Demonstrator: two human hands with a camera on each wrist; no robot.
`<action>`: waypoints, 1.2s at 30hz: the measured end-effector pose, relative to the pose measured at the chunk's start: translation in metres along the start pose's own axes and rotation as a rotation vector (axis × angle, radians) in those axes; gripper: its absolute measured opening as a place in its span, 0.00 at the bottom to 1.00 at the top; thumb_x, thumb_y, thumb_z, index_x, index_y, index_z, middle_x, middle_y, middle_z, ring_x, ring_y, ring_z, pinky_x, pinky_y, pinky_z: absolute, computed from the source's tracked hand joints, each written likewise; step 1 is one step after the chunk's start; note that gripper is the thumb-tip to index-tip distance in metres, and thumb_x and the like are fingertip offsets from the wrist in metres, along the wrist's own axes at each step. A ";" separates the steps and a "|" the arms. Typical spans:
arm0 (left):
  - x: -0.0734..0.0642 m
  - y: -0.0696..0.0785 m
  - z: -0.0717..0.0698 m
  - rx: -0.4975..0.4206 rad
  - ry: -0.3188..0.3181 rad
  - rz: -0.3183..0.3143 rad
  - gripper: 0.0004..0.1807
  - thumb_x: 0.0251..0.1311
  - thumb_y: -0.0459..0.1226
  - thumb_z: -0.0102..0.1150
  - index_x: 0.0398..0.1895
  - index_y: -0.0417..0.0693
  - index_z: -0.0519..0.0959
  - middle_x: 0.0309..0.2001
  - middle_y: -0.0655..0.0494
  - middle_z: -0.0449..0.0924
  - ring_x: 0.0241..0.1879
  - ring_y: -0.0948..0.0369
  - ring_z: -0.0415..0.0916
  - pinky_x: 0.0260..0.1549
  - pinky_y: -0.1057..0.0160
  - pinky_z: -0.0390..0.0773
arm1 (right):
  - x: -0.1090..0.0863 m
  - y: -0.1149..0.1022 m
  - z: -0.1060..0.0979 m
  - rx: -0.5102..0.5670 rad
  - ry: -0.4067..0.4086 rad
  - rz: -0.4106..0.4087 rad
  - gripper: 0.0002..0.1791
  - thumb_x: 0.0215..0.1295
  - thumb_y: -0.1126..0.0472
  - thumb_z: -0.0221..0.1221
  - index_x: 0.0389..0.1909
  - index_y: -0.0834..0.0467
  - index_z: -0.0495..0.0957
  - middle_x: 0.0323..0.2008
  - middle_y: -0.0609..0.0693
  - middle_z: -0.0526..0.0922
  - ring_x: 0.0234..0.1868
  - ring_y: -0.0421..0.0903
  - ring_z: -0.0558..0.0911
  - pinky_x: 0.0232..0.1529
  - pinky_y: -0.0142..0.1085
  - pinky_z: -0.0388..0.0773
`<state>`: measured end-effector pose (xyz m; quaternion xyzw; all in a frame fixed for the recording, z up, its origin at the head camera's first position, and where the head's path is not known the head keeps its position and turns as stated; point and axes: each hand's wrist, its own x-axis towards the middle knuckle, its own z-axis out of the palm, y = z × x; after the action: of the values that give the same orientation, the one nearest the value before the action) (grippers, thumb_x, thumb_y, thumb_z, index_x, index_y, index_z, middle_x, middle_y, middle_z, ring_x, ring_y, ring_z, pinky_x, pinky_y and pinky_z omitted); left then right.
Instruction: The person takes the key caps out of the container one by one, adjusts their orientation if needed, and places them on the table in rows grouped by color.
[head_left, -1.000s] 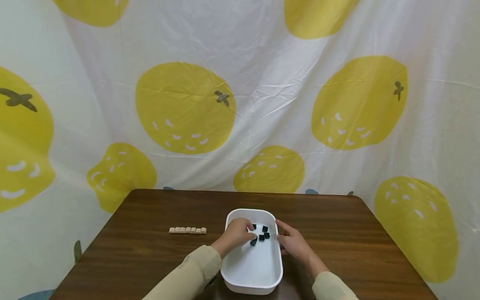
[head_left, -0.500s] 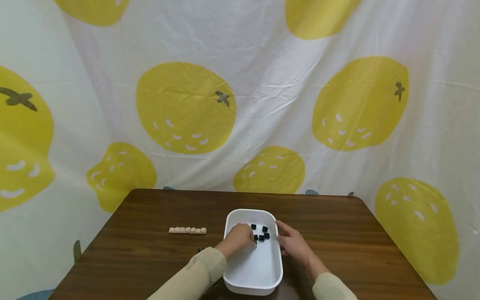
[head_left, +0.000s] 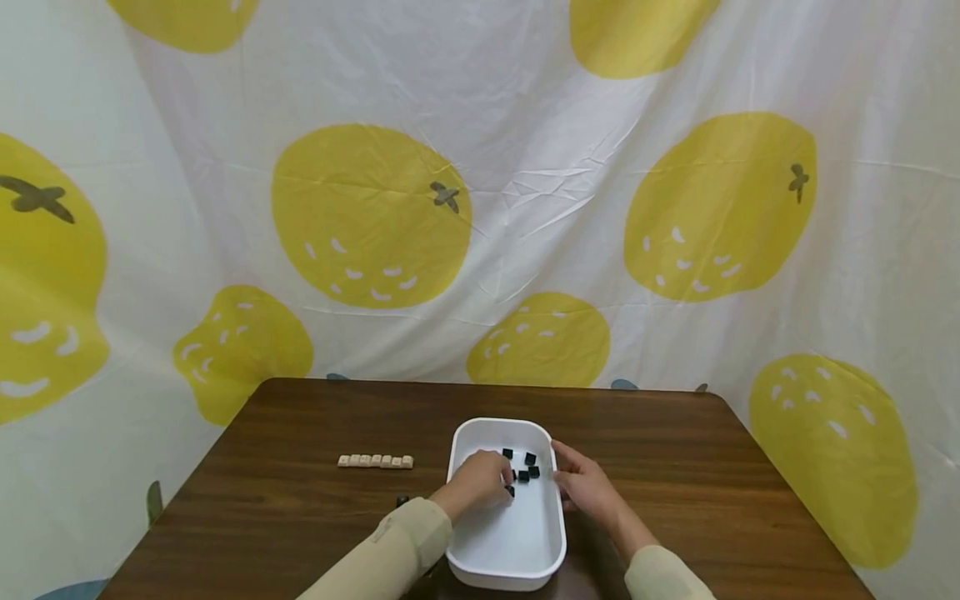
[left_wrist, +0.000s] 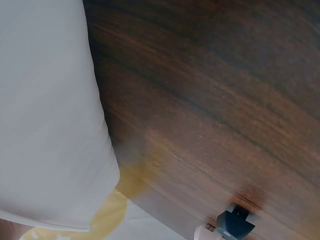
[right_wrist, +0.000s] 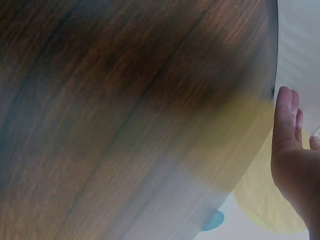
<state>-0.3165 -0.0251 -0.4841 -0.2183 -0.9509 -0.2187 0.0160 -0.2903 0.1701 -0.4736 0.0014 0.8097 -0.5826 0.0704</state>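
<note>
In the head view a white oblong tray [head_left: 501, 575] stands on the wooden table. Inside its far half lie several small black keycaps [head_left: 530, 459]. My left hand [head_left: 480, 479] reaches in over the left rim, its curled fingertips pinching a black keycap [head_left: 510, 492] low in the tray. My right hand [head_left: 592, 487] rests against the right side of the tray, its thumb at the rim; the right wrist view shows this hand [right_wrist: 295, 155] with straight fingers. Left of the tray runs a straight row of beige keycaps [head_left: 375, 461].
A dark piece [head_left: 402, 500] shows on the table beside my left sleeve [head_left: 405, 537]. The left wrist view has a black keycap [left_wrist: 236, 223] next to a pale one [left_wrist: 206, 232]. A lemon-print cloth [head_left: 525, 250] hangs behind the table [head_left: 712, 467].
My left hand has shifted slightly towards me and its fingers have drawn closer together. The nearest black keycap has moved a little nearer and right. The right hand has stayed still.
</note>
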 end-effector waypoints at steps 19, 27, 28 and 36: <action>0.002 -0.006 -0.017 -0.226 0.019 0.095 0.06 0.45 0.28 0.71 0.27 0.43 0.85 0.22 0.63 0.78 0.25 0.68 0.70 0.29 0.69 0.72 | 0.000 0.003 0.001 0.005 0.000 -0.009 0.29 0.69 0.71 0.50 0.72 0.64 0.63 0.40 0.62 0.75 0.33 0.51 0.82 0.33 0.46 0.82; -0.008 -0.020 -0.044 -0.311 0.068 0.083 0.06 0.52 0.32 0.70 0.34 0.42 0.86 0.26 0.61 0.80 0.27 0.67 0.73 0.28 0.67 0.75 | -0.001 0.003 0.001 0.021 0.005 -0.006 0.30 0.69 0.71 0.50 0.72 0.64 0.62 0.45 0.65 0.76 0.35 0.53 0.83 0.34 0.48 0.83; -0.010 -0.023 -0.048 -0.315 0.072 0.071 0.06 0.53 0.33 0.70 0.35 0.43 0.86 0.27 0.61 0.79 0.28 0.67 0.73 0.28 0.67 0.75 | -0.001 0.003 0.001 0.019 0.003 -0.005 0.30 0.69 0.70 0.50 0.72 0.64 0.62 0.45 0.66 0.76 0.36 0.53 0.83 0.35 0.48 0.83; -0.034 -0.061 -0.076 -0.399 0.113 -0.001 0.06 0.58 0.35 0.68 0.38 0.44 0.84 0.31 0.59 0.80 0.31 0.62 0.75 0.29 0.63 0.77 | 0.000 0.002 0.000 0.002 -0.013 0.012 0.30 0.70 0.69 0.49 0.73 0.61 0.61 0.44 0.63 0.74 0.36 0.52 0.82 0.37 0.47 0.82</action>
<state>-0.3166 -0.1204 -0.4442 -0.2040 -0.8865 -0.4146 0.0257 -0.2897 0.1712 -0.4753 0.0023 0.8086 -0.5830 0.0792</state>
